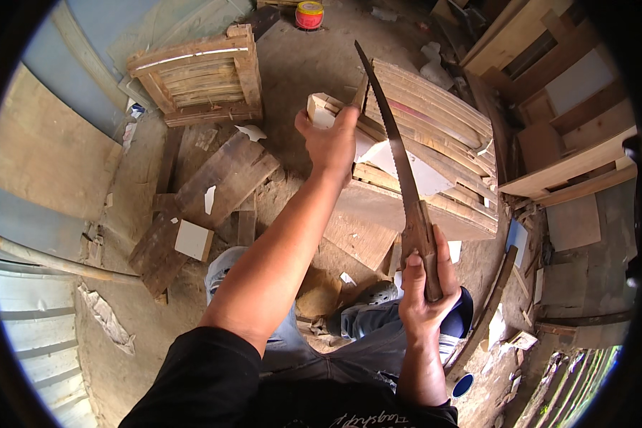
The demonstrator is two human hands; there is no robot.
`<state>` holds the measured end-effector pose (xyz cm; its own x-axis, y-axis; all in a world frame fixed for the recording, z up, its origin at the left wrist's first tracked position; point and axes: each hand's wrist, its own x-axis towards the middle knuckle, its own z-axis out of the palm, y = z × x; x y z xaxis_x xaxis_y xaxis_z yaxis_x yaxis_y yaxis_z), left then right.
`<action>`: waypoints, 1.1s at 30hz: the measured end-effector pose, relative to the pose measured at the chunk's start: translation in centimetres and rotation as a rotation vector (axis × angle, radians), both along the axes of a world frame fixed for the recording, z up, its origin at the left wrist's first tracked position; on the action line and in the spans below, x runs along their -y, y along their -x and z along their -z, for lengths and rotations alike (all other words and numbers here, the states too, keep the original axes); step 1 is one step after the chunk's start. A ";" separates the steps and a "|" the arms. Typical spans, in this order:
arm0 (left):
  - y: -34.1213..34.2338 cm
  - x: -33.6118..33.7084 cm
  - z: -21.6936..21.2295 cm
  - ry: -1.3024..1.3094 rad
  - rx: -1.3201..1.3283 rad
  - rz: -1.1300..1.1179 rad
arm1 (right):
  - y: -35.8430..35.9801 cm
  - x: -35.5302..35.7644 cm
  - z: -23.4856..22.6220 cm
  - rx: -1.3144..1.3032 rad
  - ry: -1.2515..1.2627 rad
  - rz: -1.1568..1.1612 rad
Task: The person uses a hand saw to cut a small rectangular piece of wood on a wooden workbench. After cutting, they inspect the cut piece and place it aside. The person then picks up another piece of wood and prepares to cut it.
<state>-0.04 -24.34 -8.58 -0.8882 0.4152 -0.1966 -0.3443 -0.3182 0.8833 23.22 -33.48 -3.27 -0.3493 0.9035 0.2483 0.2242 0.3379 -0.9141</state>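
My right hand [428, 292] is wrapped round the wooden handle of a hand saw [394, 135]. Its long, slightly curved blade points up and away, with the teeth towards the left. The blade passes in front of a slatted wooden crate [435, 118]. My left hand [332, 146] grips a white-faced piece of wood [323, 112] at the crate's left end, fingers on its far side. A white sheet-like piece [414, 167] lies on the slats behind the blade. Whether the teeth touch any wood, I cannot tell.
Dark planks [228, 175] lie on the dirt floor at the left, with a white-topped block [192, 240] on them. Beyond stands another slatted wooden frame [200, 78]. A red and yellow tin [309, 16] is at the far end. Wooden panels [571, 171] lean along the right.
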 end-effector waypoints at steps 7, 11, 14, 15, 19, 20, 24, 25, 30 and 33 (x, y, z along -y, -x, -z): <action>-0.2 -0.2 -0.3 -0.064 0.030 -0.009 | -0.3 -0.5 0.5 -0.001 -0.004 -0.004; -0.2 -0.1 -0.4 -0.095 0.025 0.039 | -0.6 -0.7 0.7 -0.059 0.027 -0.007; 0.0 0.1 -0.2 -0.074 0.039 0.062 | -0.8 -0.6 0.9 -0.059 0.039 -0.015; 0.1 0.1 -0.2 -0.072 0.043 0.063 | -0.8 -0.6 0.9 -0.052 0.046 -0.013; 0.2 0.2 0.3 -0.150 0.009 0.077 | -0.8 -0.4 1.1 -0.065 0.057 -0.007; 0.2 0.2 0.5 -0.168 -0.006 0.081 | -0.8 -0.3 1.2 -0.076 0.049 -0.001; 0.2 0.2 0.8 -0.100 -0.064 0.107 | -1.0 -0.3 1.5 -0.071 0.052 0.007; 0.2 0.2 0.8 -0.138 -0.058 0.115 | -1.1 -0.3 1.6 -0.077 0.057 0.003; 0.3 0.0 0.5 -0.173 -0.003 0.047 | -1.3 -0.3 2.0 -0.022 -0.015 0.024; 0.4 0.0 0.5 -0.180 0.006 0.044 | -1.3 -0.3 2.0 -0.051 0.017 0.018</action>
